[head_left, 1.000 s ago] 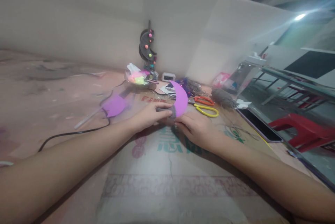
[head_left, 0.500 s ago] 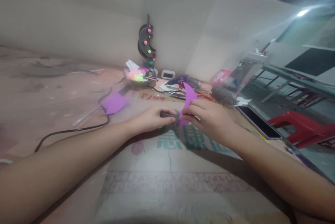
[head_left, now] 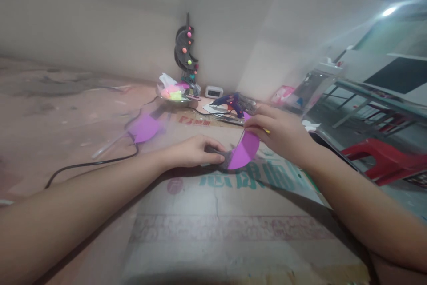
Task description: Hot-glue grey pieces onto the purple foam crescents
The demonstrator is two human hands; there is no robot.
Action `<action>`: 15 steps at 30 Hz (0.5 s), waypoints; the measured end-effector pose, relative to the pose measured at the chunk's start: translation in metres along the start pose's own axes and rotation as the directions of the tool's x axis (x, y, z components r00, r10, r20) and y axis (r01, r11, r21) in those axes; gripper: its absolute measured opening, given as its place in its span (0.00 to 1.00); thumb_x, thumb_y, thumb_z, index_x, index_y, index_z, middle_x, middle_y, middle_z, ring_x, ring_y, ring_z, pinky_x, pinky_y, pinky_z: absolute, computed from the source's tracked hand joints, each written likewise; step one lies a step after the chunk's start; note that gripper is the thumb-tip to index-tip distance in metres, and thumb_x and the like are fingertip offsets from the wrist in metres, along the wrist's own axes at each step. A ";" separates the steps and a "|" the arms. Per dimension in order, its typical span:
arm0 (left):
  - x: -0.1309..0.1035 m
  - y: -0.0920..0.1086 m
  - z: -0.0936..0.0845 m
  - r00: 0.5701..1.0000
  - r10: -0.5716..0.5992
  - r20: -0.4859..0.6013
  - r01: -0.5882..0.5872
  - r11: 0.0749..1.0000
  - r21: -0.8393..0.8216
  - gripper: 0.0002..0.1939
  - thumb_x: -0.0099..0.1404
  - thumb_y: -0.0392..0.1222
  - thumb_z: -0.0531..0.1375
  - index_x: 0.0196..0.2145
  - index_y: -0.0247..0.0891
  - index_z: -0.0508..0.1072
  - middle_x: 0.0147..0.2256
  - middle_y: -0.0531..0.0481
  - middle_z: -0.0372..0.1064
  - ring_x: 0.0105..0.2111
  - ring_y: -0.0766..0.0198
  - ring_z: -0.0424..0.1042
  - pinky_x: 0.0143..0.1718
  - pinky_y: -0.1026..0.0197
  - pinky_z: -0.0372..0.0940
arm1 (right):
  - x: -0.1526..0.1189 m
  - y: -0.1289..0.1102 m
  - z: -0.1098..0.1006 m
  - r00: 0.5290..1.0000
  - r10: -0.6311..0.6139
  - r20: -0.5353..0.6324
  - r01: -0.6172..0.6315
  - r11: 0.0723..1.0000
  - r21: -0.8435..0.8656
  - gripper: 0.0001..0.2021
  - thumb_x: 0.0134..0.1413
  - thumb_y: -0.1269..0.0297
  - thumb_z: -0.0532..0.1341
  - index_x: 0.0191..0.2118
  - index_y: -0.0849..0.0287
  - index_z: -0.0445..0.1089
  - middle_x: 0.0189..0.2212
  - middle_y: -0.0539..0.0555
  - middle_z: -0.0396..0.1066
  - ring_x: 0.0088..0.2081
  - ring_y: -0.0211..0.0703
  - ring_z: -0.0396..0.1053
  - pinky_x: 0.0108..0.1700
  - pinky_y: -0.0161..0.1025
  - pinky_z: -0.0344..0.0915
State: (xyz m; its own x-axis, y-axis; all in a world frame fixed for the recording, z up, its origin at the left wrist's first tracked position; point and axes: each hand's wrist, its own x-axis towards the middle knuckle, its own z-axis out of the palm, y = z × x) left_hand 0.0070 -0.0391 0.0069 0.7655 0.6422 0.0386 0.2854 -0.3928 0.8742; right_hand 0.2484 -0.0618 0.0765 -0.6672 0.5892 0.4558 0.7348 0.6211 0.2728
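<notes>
A purple paper crescent is held over the cardboard, its lower left end wrapped in grey yarn. My left hand is closed around that grey end, thumb in front and fingers behind. My right hand is closed in a pinch close to the crescent's upper tip. A thin dark strand, seemingly the yarn, runs from its fingertips down along the inner curve. Whether these fingers also press the paper is hard to make out.
Printed cardboard covers the table. Behind are a glue gun, a small white clock, a bowl of colourful bits and a dark crescent ornament. Left lies another purple piece beside a black cable. A red stool stands right.
My right hand has moved up and right, away from my left hand. The crescent has tilted to the right, showing more of its purple face. My left hand keeps its hold.
</notes>
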 end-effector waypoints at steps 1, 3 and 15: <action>0.000 0.000 0.000 1.000 -0.007 0.015 0.006 1.000 0.014 0.14 0.60 0.48 0.59 0.41 0.41 0.78 0.38 0.53 0.76 0.37 0.63 0.72 0.37 0.66 0.62 | 0.000 0.002 0.003 1.000 0.015 -0.016 -0.015 1.000 0.009 0.09 0.62 0.65 0.55 0.37 0.57 0.73 0.33 0.54 0.70 0.36 0.42 0.67 0.32 0.36 0.57; -0.001 0.001 0.000 0.999 -0.026 0.042 0.024 0.999 0.041 0.15 0.60 0.49 0.60 0.42 0.41 0.78 0.39 0.53 0.76 0.38 0.63 0.72 0.38 0.66 0.62 | 0.000 0.005 0.008 0.997 0.049 -0.062 -0.046 0.998 0.040 0.08 0.61 0.66 0.56 0.36 0.57 0.73 0.33 0.54 0.70 0.35 0.42 0.67 0.32 0.36 0.58; -0.001 -0.002 0.004 0.983 0.061 0.174 -0.073 0.995 0.062 0.16 0.61 0.50 0.60 0.43 0.41 0.78 0.42 0.50 0.76 0.42 0.61 0.72 0.44 0.64 0.62 | 0.004 0.016 0.021 0.958 0.268 -0.105 -0.204 0.890 0.407 0.04 0.54 0.66 0.62 0.31 0.59 0.73 0.25 0.51 0.68 0.27 0.38 0.63 0.31 0.36 0.58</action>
State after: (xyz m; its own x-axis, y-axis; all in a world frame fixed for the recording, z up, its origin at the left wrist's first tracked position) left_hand 0.0079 -0.0409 0.0033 0.8700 0.4929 0.0071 0.2644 -0.4786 0.8373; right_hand 0.2551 -0.0388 0.0652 -0.4296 0.6765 0.5981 0.7408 0.6428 -0.1950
